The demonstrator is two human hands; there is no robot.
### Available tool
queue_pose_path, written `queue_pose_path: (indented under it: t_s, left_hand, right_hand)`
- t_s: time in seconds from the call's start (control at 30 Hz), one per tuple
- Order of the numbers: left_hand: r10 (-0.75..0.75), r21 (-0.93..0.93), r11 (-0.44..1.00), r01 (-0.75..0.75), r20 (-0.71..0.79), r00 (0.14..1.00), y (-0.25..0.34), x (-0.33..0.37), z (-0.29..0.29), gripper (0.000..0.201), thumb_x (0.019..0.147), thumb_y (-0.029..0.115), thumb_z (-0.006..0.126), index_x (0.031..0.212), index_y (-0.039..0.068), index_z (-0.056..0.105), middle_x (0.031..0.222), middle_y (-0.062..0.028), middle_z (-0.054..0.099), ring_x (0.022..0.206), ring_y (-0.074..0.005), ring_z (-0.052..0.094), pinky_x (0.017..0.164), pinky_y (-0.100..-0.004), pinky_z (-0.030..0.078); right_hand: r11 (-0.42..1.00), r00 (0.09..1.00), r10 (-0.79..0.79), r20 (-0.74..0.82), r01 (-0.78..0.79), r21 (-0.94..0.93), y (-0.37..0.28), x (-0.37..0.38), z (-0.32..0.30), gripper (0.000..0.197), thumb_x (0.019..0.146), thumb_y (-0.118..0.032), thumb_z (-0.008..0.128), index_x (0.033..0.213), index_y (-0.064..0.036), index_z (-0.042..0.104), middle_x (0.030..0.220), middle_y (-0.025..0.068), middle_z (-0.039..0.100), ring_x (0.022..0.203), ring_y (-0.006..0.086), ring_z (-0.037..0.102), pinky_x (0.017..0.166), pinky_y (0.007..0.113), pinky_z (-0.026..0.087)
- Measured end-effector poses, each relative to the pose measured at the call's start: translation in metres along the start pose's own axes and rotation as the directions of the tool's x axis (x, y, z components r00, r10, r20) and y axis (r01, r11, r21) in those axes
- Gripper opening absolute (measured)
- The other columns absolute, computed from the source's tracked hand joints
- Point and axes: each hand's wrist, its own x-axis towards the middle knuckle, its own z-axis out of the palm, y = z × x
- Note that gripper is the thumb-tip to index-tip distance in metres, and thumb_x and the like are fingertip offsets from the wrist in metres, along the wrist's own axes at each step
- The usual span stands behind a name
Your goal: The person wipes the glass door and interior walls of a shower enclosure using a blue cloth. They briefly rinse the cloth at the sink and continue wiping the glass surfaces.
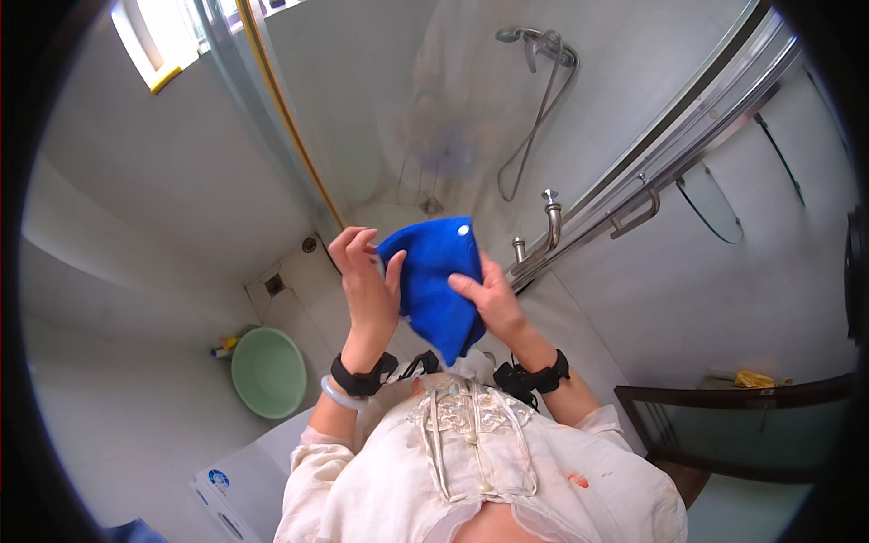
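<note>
A folded bright blue cloth [432, 271] with a small white round spot near its top right corner is held up in front of my chest. My right hand [493, 299] grips its right edge, the thumb lying flat on top and the other fingers hidden behind. At the cloth's left edge is my left hand [367, 285], its fingers bent and apart and its thumb against or just over the edge. Below the hands, one corner of the cloth hangs down to a point.
A pale green basin [269, 373] stands on the floor to the left, beside a white appliance [249, 484]. Ahead, a glass shower screen [294, 118] has a gold frame. A hand shower [534, 45], a tap [552, 213] and a metal rail [634, 213] are on the right.
</note>
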Motion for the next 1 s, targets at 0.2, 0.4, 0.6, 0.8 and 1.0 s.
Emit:
queue_pose_path:
  t_s: [0.2, 0.4, 0.6, 0.8, 1.0]
  left_hand:
    - [-0.163, -0.64, 0.392, 0.661, 0.659, 0.734, 0.02, -0.027, -0.016, 0.062, 0.085, 0.02, 0.07, 0.135, 0.001, 0.039, 0.127, -0.0126, 0.048, 0.114, -0.022, 0.053, 0.096, -0.0334, 0.044]
    - [-0.511, -0.608, 0.042, 0.793, 0.669, 0.54, 0.041, -0.017, -0.007, 0.034, 0.098, 0.034, 0.051, 0.119, 0.007, 0.052, 0.113, -0.0041, 0.059, 0.103, -0.014, 0.057, 0.088, -0.0289, 0.046]
    - [-0.565, -0.856, 0.136, 0.498, 0.346, 0.749, 0.024, 0.043, -0.013, 0.042, 0.098, 0.034, 0.051, 0.127, 0.004, 0.05, 0.12, -0.0085, 0.06, 0.105, -0.02, 0.059, 0.094, -0.0341, 0.046]
    - [0.333, -0.062, 0.92, -0.388, -0.402, 0.853, -0.038, 0.171, 0.004, 0.052, 0.092, 0.01, 0.057, 0.138, -0.002, 0.038, 0.143, -0.0181, 0.039, 0.13, -0.0324, 0.039, 0.106, -0.0397, 0.03]
    - [0.629, 0.184, 0.777, -0.602, -0.28, 0.725, 0.049, 0.2, 0.038, 0.05, 0.086, 0.025, 0.051, 0.134, 0.011, 0.051, 0.148, -0.0169, 0.035, 0.137, -0.0407, 0.029, 0.106, -0.0527, 0.023]
  right_hand:
    - [0.18, 0.77, -0.583, 0.261, 0.435, -0.882, -0.038, 0.009, 0.026, 0.06, 0.072, -0.002, 0.06, 0.131, -0.0049, 0.049, 0.084, 0.0143, 0.053, 0.073, 0.0346, 0.055, 0.064, 0.042, 0.047]
    - [0.124, 0.702, -0.463, 0.542, 0.657, -0.744, -0.041, 0.003, 0.039, 0.053, 0.071, -0.009, 0.067, 0.122, -0.0027, 0.059, 0.092, 0.0095, 0.053, 0.085, 0.0288, 0.052, 0.081, 0.04, 0.042]
    - [-0.121, 0.626, -0.675, 0.391, 0.429, -0.895, -0.092, -0.006, -0.018, 0.033, 0.078, -0.01, 0.066, 0.11, -0.0043, 0.063, 0.105, 0.011, 0.057, 0.096, 0.0296, 0.052, 0.084, 0.041, 0.042]
    - [-0.397, 0.566, -0.656, 0.499, 0.303, -0.866, -0.071, 0.016, -0.109, 0.027, 0.071, 0.001, 0.062, 0.098, -0.003, 0.061, 0.101, 0.0127, 0.051, 0.091, 0.0305, 0.05, 0.076, 0.041, 0.044]
    - [0.028, 0.588, -0.805, 0.083, 0.177, -0.984, -0.007, 0.034, -0.113, 0.028, 0.067, 0.012, 0.051, 0.09, -0.0039, 0.056, 0.11, 0.0161, 0.038, 0.093, 0.0295, 0.049, 0.079, 0.037, 0.045]
